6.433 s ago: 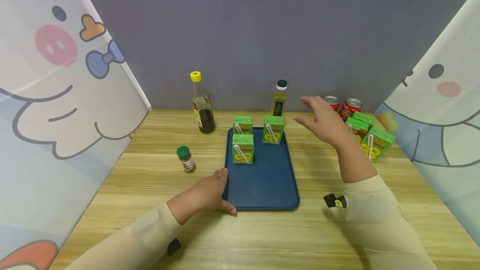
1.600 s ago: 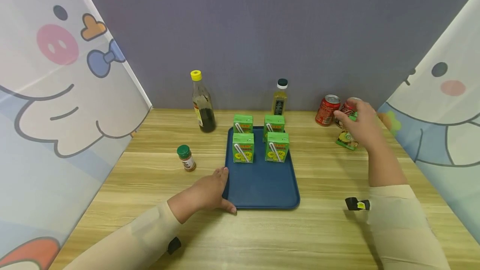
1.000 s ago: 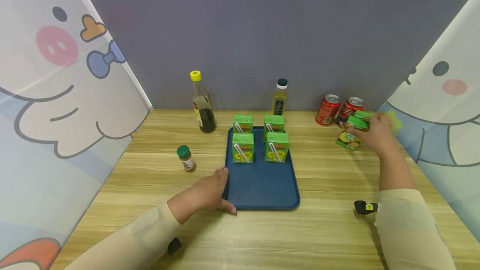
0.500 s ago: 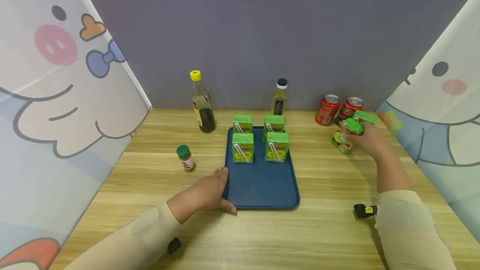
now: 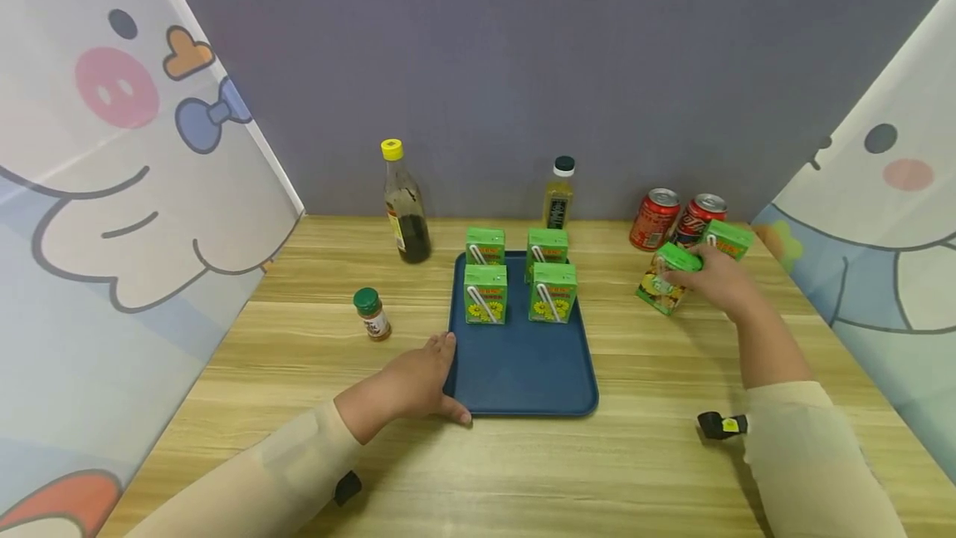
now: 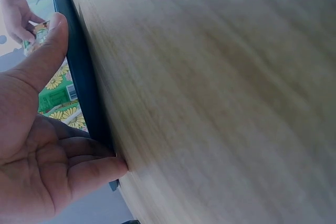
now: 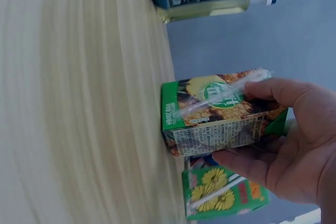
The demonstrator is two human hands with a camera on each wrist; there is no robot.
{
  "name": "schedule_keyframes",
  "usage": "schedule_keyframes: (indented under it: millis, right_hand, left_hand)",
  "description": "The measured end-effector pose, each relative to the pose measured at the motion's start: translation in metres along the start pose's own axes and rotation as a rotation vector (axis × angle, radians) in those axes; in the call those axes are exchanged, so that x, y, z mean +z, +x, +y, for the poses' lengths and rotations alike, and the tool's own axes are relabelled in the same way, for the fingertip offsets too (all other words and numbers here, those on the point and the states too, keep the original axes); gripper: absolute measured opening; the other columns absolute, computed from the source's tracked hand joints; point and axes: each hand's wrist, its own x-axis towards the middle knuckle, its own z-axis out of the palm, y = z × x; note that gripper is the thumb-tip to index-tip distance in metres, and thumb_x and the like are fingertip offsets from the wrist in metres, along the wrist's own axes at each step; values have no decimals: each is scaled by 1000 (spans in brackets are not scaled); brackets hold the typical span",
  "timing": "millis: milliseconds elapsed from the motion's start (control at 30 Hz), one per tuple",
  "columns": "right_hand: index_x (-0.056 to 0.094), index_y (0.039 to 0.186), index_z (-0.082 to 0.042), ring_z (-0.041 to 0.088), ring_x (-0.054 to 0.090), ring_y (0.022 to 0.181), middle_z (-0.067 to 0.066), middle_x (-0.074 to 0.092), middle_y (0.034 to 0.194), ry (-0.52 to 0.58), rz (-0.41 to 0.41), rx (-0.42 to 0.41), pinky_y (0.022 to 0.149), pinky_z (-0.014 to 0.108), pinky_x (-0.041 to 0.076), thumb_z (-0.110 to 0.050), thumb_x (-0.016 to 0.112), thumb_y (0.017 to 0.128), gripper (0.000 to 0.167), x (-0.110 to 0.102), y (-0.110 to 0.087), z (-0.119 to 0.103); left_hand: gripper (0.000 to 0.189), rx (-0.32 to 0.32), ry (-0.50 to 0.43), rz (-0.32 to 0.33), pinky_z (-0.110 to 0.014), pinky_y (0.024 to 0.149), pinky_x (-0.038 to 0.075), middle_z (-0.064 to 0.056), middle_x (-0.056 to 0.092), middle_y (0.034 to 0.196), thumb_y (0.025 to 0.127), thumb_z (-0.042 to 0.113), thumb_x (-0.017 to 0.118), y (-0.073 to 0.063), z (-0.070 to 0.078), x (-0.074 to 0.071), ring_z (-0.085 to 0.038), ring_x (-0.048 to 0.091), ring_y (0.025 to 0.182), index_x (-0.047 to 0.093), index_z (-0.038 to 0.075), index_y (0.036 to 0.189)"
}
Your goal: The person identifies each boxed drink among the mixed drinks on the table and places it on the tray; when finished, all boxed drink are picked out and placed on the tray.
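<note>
My right hand (image 5: pixel 720 282) holds a juice box (image 5: pixel 659 279) by its upper part, thumb on one side and fingers on the other. In the right wrist view this juice box (image 7: pixel 218 132) shows pineapple pictures and a wrapped straw; it is tilted, its base close to the table. My left hand (image 5: pixel 414 382) rests at the near left corner of a blue tray (image 5: pixel 519 376), thumb along the front edge, fingers along the left side. The left wrist view shows its thumb and fingers touching the tray rim (image 6: pixel 79 72). Several green drink cartons (image 5: pixel 485 297) with yellow flowers stand on the tray's far half.
Another green flower carton (image 5: pixel 730 241) stands behind my right hand, beside two red cans (image 5: pixel 654 221). A yellow-capped bottle of dark sauce (image 5: pixel 407 218) and a green-capped spice jar (image 5: pixel 372 315) stand left of the tray. A dark-capped oil bottle (image 5: pixel 558 196) stands behind it.
A fourth flower carton has come onto the tray. My right hand has since gripped the pineapple juice box and moved it left and nearer, away from the cans. The left hand stays put.
</note>
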Motion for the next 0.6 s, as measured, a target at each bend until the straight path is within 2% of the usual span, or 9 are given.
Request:
schedule_keyframes:
  millis: [100,267,600]
  right_hand:
    - [22,150,8,40,50,109,30,46,135,-21,-17,-18,83,50,45,-57,59,91,96,3,-3,-9]
    - [39,141,1,30,56,91,20,58,117,-75,7,-78,70,35,44,-59,62,89,82,4,-12,-31]
    - [49,131,-9,28,56,90,13,61,110,-68,14,-158,70,34,45,-59,65,87,68,0,-41,-80]
  left_hand:
    - [127,0,6,-2,-46,113,35,-25,25,158,68,71,73,0,0,0,-35,26,147,20,-7,153]
    - [127,-3,4,-7,-46,114,34,-25,24,158,68,70,73,0,1,0,-36,26,147,20,-7,153]
    - [127,0,-11,1,-46,114,34,-26,25,158,68,69,74,-1,1,-1,-36,26,147,20,-7,153]
